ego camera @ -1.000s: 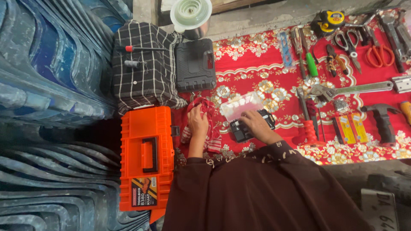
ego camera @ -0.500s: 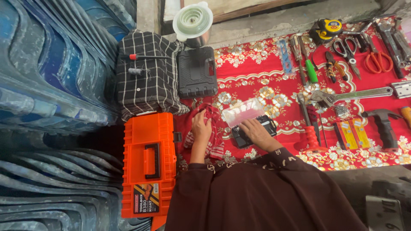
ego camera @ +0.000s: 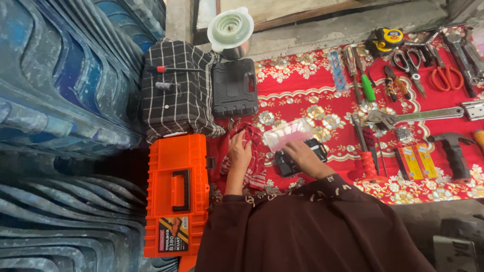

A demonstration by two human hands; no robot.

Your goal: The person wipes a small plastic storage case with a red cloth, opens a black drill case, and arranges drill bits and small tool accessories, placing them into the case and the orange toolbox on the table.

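Observation:
My left hand [ego camera: 240, 151] rests on a red and white checked cloth [ego camera: 254, 166] that lies on the red patterned mat [ego camera: 302, 85]. My right hand [ego camera: 301, 155] grips a small black box [ego camera: 290, 163] whose clear lid [ego camera: 287, 133] stands open, with pinkish contents showing through it. Both hands sit close together just in front of my dark brown sleeves.
An orange toolbox [ego camera: 177, 191] lies left of my hands, with a black case [ego camera: 234, 88] and a checked bag [ego camera: 174, 95] beyond it. Blue containers [ego camera: 60, 100] fill the left. Wrench [ego camera: 418, 116], scissors [ego camera: 443, 75], tape measure [ego camera: 388, 38], screwdrivers and a hammer [ego camera: 454, 151] lie to the right.
The camera has shifted slightly, so the scene sits a little lower. My right hand stays on the black box and my left stays on the cloth.

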